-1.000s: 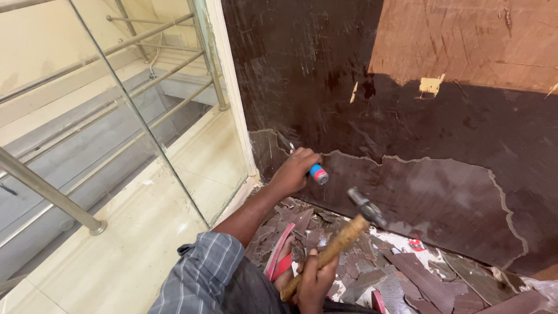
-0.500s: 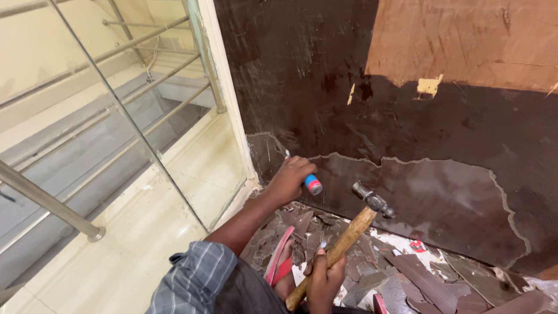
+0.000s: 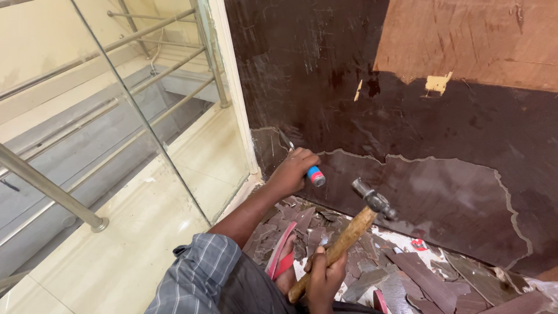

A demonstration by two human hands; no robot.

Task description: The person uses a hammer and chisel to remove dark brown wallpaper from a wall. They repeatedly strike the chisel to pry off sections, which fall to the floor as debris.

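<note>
Nearest, at the bottom edge, the right hand (image 3: pixel 323 281) is closed tight round the lower end of one hammer (image 3: pixel 343 241). It has a pale wooden handle that slopes up to the right and a small dark steel head, which hangs in the air just right of the other tool and clear of the wall. Beside that hand a foot rests in one red sandal (image 3: pixel 280 256), and a plaid grey-blue sleeve (image 3: pixel 197 273) covers the left upper arm.

Around them the floor is littered with broken laminate shards (image 3: pixel 418 279), dark brown and too many to count, with a few pale bare patches between.

A little farther, the left hand (image 3: pixel 292 170) is wrapped fully round one chisel (image 3: pixel 307 168). Its blue handle with a red end cap sticks out of the fist to the right; the thin metal blade points up left against the dark laminate panel (image 3: pixel 325 75), at a jagged edge where a layer has been stripped.

Far right and high, one patch of bare brown plywood (image 3: pixel 471 40) shows. To the left stands a glass pane (image 3: pixel 145 116), with steel railing bars (image 3: pixel 52 186) behind it.
</note>
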